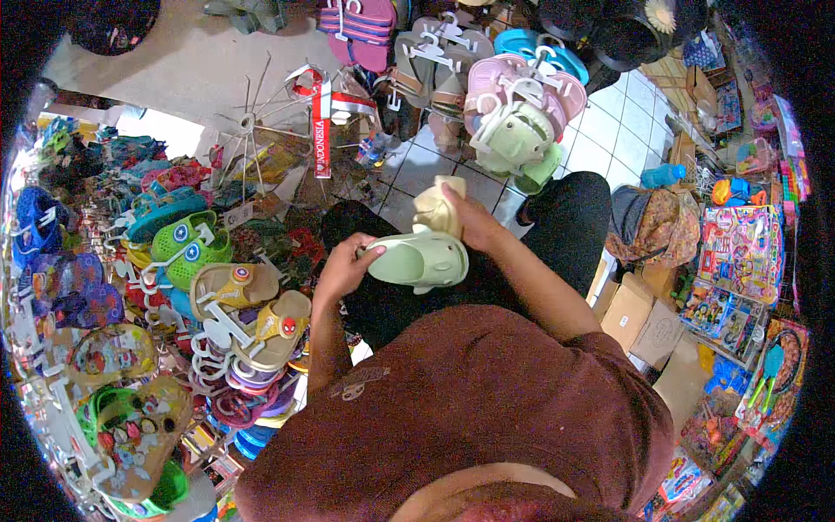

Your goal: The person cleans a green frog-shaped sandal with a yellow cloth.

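Observation:
A pale green shark-shaped slipper (416, 263) lies sideways above my lap, its open heel end to the left. My left hand (346, 268) grips it at that heel end, thumb over the rim. In my right hand (472, 219) is a bunched cream cloth (437, 207), held against the slipper's upper side near the toe. Similar pale green slippers (513, 137) hang on white hooks just beyond my knees, with pink sandals (565, 94) behind them.
To my left stand crowded racks of sandals, including green clogs (190, 248) and tan sandals (283, 329). A red and white Indonesia ribbon (322, 130) hangs from a wire rack ahead. On the right are cardboard boxes (631, 313), a patterned bag (657, 226) and packaged toys (739, 252).

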A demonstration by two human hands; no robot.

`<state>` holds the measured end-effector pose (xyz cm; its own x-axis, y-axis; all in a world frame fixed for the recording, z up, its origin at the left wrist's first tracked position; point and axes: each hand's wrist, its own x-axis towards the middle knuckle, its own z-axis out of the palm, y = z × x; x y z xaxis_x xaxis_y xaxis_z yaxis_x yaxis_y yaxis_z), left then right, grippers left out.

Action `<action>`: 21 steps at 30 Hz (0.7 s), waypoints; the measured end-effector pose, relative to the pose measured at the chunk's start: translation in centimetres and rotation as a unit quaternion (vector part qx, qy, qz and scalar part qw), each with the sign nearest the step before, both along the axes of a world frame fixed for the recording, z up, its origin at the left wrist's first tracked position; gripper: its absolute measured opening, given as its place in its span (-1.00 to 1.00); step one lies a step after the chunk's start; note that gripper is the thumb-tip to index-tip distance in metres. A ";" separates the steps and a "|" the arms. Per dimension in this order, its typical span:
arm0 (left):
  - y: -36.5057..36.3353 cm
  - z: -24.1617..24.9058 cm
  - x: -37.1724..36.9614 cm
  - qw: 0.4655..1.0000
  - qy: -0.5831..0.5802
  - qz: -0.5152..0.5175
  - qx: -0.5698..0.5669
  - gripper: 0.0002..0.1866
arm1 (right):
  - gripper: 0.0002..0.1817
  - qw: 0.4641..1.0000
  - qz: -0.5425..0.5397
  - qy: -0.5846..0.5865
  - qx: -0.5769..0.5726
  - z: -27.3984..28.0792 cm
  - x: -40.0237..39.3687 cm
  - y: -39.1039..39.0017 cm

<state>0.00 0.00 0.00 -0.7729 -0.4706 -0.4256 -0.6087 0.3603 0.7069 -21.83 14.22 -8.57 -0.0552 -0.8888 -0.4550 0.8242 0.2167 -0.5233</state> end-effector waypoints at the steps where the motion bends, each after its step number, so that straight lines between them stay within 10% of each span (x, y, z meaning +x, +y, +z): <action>1: 1.0 -0.2 0.4 0.998 0.038 0.047 0.011 -0.72 | -0.37 0.998 -0.049 0.019 0.016 -0.1 -0.2 0.8; 8: 6.4 -1.7 0.2 0.936 0.105 0.310 0.129 -0.71 | -0.40 0.982 -0.167 0.004 0.086 1.4 2.3 1.9; 12: 5.6 -3.0 0.1 0.957 0.122 0.139 0.224 -0.57 | -0.47 0.961 -0.170 0.174 0.129 1.4 1.0 0.7; 16: 5.8 -3.1 -2.7 0.672 0.257 0.204 0.664 -0.42 | -0.55 0.931 -0.217 0.287 0.054 4.0 1.3 -1.1; 21: 5.4 -5.2 -4.4 0.547 0.309 0.200 0.752 -0.33 | -0.36 0.892 -0.286 0.349 0.014 6.6 2.0 -2.8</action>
<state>-4.37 5.44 -5.20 -0.9508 -0.1313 -0.2805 0.0959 -0.9860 0.1363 -19.82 11.43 -1.93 -0.7751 -0.6130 -0.1531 0.2786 -0.1141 -0.9536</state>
